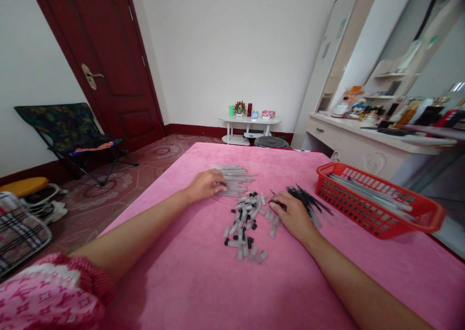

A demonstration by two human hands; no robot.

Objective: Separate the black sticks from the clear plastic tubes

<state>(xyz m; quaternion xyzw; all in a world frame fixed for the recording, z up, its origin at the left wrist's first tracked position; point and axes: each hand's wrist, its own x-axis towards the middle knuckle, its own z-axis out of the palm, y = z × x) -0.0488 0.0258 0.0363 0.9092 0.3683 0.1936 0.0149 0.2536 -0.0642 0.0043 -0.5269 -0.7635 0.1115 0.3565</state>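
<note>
My left hand [206, 184] rests at the near left end of a row of clear pen barrels [238, 179], its fingers closed together. A small dark bit shows at its fingertips, too blurred to name. On the right, my right hand [293, 213] is closed in a pinch, with something thin and dark at the fingers that I cannot make out. Beside it lies a bunch of black pen refills [304, 199]. Between the hands is a loose pile of clear pen caps [241, 218] mixed with small black plugs [250, 226].
A red plastic basket [363, 218] holding several grey-white pens [374, 192] stands on the right of the pink-covered table [189, 281]. Beyond are a cluttered dresser [370, 146] and a low white stand [250, 120]. At left is a folding chair [65, 126].
</note>
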